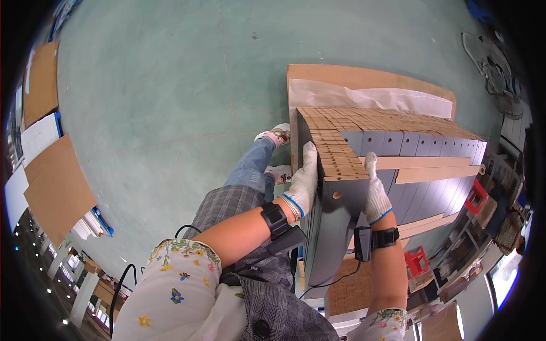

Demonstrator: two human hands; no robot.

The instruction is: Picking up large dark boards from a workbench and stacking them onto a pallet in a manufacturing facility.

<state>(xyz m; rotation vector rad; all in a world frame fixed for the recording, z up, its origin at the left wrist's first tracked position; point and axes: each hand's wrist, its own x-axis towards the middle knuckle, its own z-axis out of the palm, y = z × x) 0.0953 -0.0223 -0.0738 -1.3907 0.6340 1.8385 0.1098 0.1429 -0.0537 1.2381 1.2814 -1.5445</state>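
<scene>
Standing side by side in a long row are several grey boards (341, 202) with brown top edges and small round holes. The near end of this row lies between my hands. My left hand (306, 177), in a white knitted glove with a blue cuff edge, presses along the left side of the end boards, fingers together. On their right side is my right hand (376, 193), gloved the same way, its fingers pointing away from me. Between them the two hands clasp the end boards; the undersides of the fingers are hidden.
Light brown strips (435, 173) run across the grey boards at the right. Behind the row rise a cardboard sheet (364, 74) and white foam sheeting (369, 98). A red plastic stool (417, 261) stands at the right. Cardboard (60, 190) lies at the left on the green floor (153, 85).
</scene>
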